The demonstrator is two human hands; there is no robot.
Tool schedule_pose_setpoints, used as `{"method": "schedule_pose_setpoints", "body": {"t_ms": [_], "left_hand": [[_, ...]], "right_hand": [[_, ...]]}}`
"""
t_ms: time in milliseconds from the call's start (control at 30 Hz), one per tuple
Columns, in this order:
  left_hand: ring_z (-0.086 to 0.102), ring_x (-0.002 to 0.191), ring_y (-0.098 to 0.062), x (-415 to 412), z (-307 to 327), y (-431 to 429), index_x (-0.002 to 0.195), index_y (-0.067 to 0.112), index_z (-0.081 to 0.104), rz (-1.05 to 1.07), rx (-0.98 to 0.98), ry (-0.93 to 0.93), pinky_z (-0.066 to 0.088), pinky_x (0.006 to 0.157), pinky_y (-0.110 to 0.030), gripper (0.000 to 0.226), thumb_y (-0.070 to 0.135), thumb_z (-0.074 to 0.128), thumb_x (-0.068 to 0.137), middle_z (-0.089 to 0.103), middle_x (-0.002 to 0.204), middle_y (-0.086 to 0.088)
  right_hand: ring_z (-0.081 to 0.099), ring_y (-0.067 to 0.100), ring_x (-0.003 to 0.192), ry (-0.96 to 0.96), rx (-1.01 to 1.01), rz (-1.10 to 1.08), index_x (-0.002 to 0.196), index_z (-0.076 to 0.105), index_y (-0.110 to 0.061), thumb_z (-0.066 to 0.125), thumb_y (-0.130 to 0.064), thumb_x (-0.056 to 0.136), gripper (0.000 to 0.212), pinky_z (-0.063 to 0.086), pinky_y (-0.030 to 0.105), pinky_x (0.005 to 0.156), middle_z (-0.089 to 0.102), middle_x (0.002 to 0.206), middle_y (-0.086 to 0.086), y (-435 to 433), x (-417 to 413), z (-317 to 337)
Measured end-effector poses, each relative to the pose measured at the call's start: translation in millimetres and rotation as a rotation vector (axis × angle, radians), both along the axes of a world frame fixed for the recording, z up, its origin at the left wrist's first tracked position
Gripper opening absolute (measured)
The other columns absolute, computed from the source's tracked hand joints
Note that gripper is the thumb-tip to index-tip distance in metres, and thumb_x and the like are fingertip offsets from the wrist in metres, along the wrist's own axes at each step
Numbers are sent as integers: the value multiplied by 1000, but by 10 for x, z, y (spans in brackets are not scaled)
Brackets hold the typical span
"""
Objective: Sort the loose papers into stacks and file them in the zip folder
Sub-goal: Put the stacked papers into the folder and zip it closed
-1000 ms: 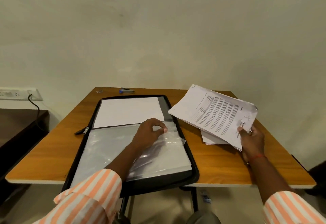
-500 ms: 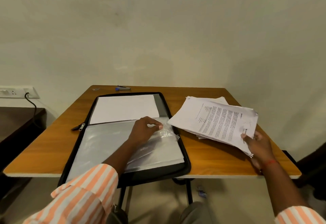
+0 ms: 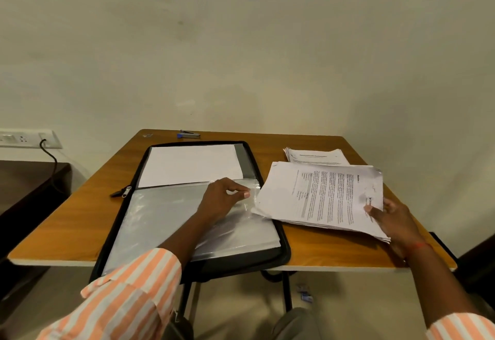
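A black zip folder (image 3: pixel 284 248) lies open on the wooden table (image 3: pixel 67 230). Its far half holds a white sheet (image 3: pixel 190 164); its near half shows clear plastic sleeves (image 3: pixel 158 219). My left hand (image 3: pixel 222 199) pinches the right edge of the top sleeve between thumb and fingers. My right hand (image 3: pixel 393 219) grips the near right corner of a thick stack of printed papers (image 3: pixel 321 195), holding it low over the table with its left edge reaching over the folder's right rim. A second paper pile (image 3: pixel 316 156) rests on the table behind it.
A small blue stapler (image 3: pixel 188 134) and a staple remover (image 3: pixel 147 135) lie at the table's far edge. The folder's zip pull (image 3: pixel 124 191) hangs off its left side. A dark desk (image 3: pixel 24 187) stands left, under a wall socket (image 3: pixel 24 138) with a cable.
My right hand has lowered the printed stack from a raised tilt and swung it left toward the folder, uncovering the pile behind. My left hand stays pinched on the sleeve.
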State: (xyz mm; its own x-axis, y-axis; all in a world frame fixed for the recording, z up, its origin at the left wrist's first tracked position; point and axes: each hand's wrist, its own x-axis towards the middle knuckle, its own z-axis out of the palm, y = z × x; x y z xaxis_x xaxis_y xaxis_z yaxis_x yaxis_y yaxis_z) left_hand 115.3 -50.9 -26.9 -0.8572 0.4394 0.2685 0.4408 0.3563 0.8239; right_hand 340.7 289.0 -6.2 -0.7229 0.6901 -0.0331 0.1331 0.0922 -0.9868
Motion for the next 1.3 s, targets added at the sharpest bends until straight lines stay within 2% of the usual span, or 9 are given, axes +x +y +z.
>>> {"method": "schedule_pose_setpoints", "body": {"t_ms": [167,300,433,567,733,867,967,1100,1300], "left_hand": [[60,97,-6,54,60,13,104,28,81,-28,-86,41,40,83,-12,18,37,76,89,70,108,11],[60,104,-9,67,104,0,105,31,80,-69,-134,62,45,95,-27,18,39,76,89,71,115,9],[55,102,-4,139,184,12,112,25,78,-167,-196,113,41,97,-22,23,34,73,92,69,115,9],[56,111,-12,135,180,41,119,27,75,-208,-306,189,42,103,-29,24,30,69,96,67,122,4],[48,108,-13,50,186,136,132,35,67,-319,-550,300,39,103,-31,38,13,56,102,60,120,4],[44,119,-16,-33,281,167,122,38,64,-395,-691,401,36,104,-34,34,14,53,100,53,128,3],[46,117,-17,-116,386,197,114,33,61,-419,-744,515,40,100,-32,21,20,62,98,52,128,2],[57,96,-16,-202,548,237,107,25,64,-396,-730,616,47,82,-27,20,11,67,93,58,107,3],[62,86,-17,-316,630,270,102,26,62,-264,-653,471,54,73,-30,22,5,59,93,69,100,5]], "right_hand": [[71,24,87,4,137,-51,130,62,-11,65,-9,96,34,59,38,68,71,116,14,64,-62,122],[73,24,82,-83,148,77,128,64,-11,67,-9,94,34,57,29,58,74,108,11,71,-41,209],[77,26,82,-182,115,186,124,65,-16,69,-14,93,32,57,28,55,78,101,3,77,12,263],[77,23,78,-206,117,216,123,64,-15,69,-13,93,30,56,26,52,78,98,0,85,32,308],[76,29,86,-204,105,244,129,63,-18,71,-15,92,38,61,47,75,78,104,2,133,18,268],[76,31,88,-197,77,257,129,63,-20,73,-15,90,40,55,61,90,78,104,3,157,7,249],[76,32,88,-187,46,268,129,62,-19,72,-13,90,41,59,51,80,77,106,5,163,8,284],[76,30,80,-166,17,285,125,63,-14,69,-7,91,36,58,29,52,78,98,3,170,-20,381],[75,36,85,-181,-2,322,123,65,-10,70,-8,89,34,57,30,56,77,104,9,256,-121,428]]}}
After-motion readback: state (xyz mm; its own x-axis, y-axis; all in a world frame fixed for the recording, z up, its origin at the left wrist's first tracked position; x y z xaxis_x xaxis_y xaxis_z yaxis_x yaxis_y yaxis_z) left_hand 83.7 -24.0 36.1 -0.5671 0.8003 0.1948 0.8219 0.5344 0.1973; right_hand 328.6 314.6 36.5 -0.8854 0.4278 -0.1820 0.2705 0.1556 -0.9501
